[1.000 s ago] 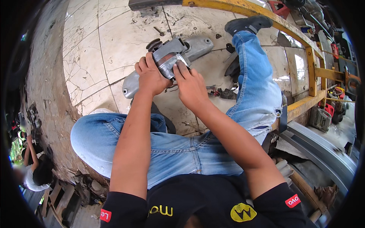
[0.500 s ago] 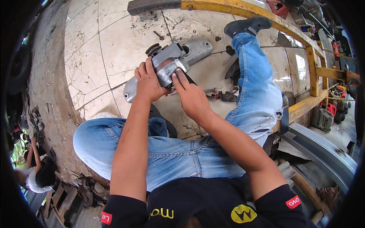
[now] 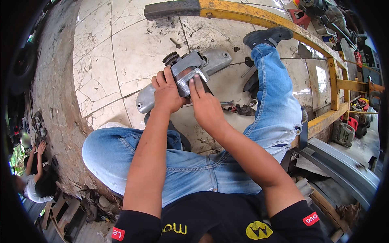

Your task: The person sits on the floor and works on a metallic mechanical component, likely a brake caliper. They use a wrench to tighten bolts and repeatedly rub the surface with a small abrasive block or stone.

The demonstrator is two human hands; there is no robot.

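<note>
A grey metal block (image 3: 188, 62) with a dark grooved pulley (image 3: 172, 58) at one end sits on a long silver metal casting (image 3: 216, 60). The casting lies slantwise on the floor between my legs. My left hand (image 3: 168, 97) is wrapped around the block's near left side, fingers over its edge and thumb underneath. With index and middle fingers straight, my right hand (image 3: 206, 108) presses on the block's near right face. A dark flat piece (image 3: 207, 87) shows beside those fingers, seemingly pinched by them; its kind is unclear. The right thumb is hidden.
A yellow metal frame (image 3: 247, 14) crosses the far side and right. A bolt (image 3: 175, 43) and dark tools (image 3: 251, 81) lie on the tiled floor (image 3: 95, 77). Steel rails (image 3: 340, 162) are at the right. Another person (image 3: 38, 182) works at far left.
The whole view has shifted slightly, so the scene sits lower and farther right. My right fingertips have slid a little along the block; my left hand keeps its grip.
</note>
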